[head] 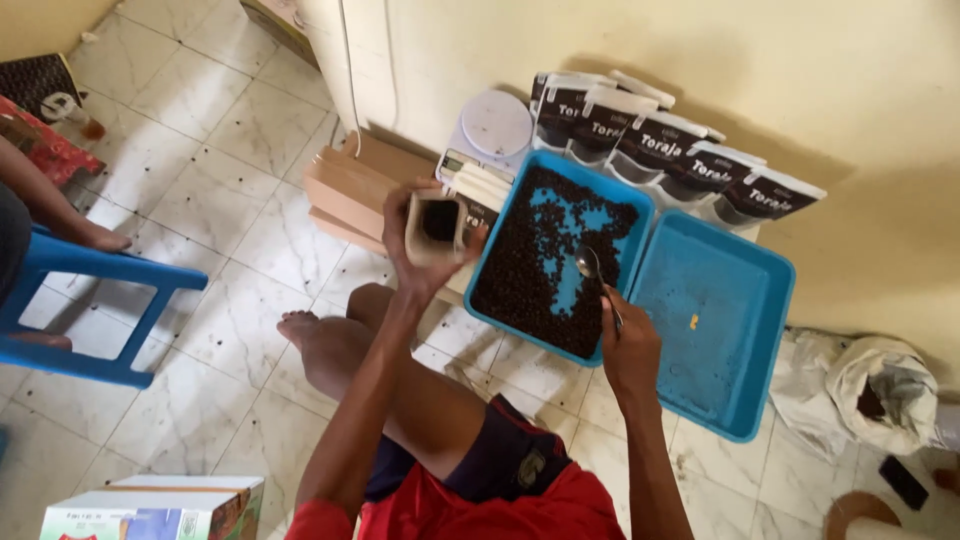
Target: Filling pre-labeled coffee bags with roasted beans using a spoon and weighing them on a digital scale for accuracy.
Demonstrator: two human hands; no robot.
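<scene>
Two trays: blue tray of beans (556, 262) heaped with dark coffee beans, touching an almost bare second blue tray (716, 325) at its 3 o'clock — both on the tiled floor (200, 150).
Left hand (425, 245): grip wrapped around one small open pouch (437, 226), mouth up, just off the bean tray's 9 o'clock edge.
Right hand (628, 345): grip closed on one metal spoon (590, 266); handle at 5 o'clock, bowl at 11 over the beans.
Key relation: pouch lies at about 10 o'clock from the spoon bowl, near it; the spoon's long axis points roughly that way.
Filled bags (680, 160): about six dark ones — standing in a row along the wall.
Scale (490, 130): one, white, at the tray's 11 o'clock.
</scene>
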